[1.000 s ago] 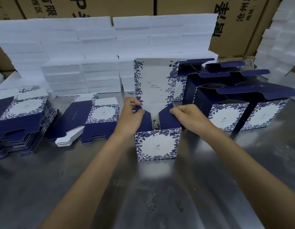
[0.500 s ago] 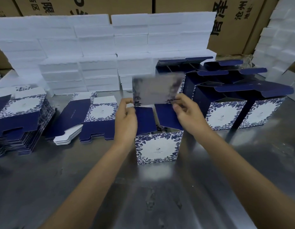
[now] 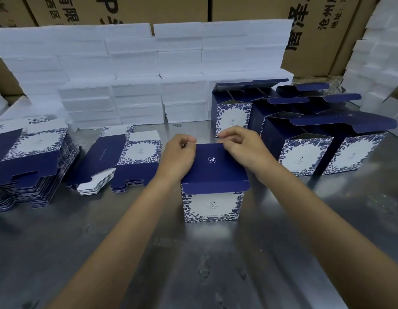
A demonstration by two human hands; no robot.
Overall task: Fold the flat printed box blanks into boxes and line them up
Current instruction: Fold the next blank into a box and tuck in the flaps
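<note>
Left hand point(image 3: 175, 157), right hand point(image 3: 240, 146) both pinch far edge of navy-lidded floral card box point(image 3: 212, 197). Light, stiff, creasable; take by lid corners.

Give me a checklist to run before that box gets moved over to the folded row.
1. Lid folded down over the box: ok.
2. Front tuck flap inside the box: not ok, it overhangs the front.
3. Both hands on the lid's far edge, left hand and right hand: ok.
4. Box upright on the metal table: ok.
5. Bottom flaps locked: cannot tell.
6. Free spot beside the folded boxes: cannot tell.
</note>
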